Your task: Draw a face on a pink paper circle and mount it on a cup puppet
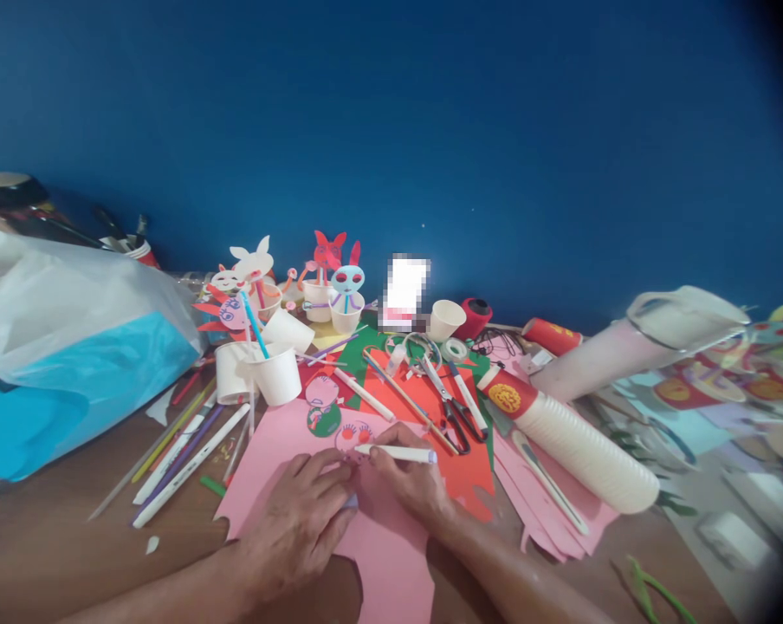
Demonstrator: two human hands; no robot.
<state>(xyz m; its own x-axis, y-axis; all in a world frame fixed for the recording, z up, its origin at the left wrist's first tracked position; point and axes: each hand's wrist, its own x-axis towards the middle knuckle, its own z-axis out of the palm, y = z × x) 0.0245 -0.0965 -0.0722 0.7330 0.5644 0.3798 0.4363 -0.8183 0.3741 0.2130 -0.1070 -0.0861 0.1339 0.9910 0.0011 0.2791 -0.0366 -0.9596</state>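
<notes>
Pink paper (262, 477) lies beneath flattened left hand (310, 511).

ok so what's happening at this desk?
A person's right hand holds a white marker, its tip at a pink paper face with red eyes. The left hand rests on the pink paper beside it. Scissors lie beyond the right hand, and behind, eared paper figures stand in white cups.
</notes>
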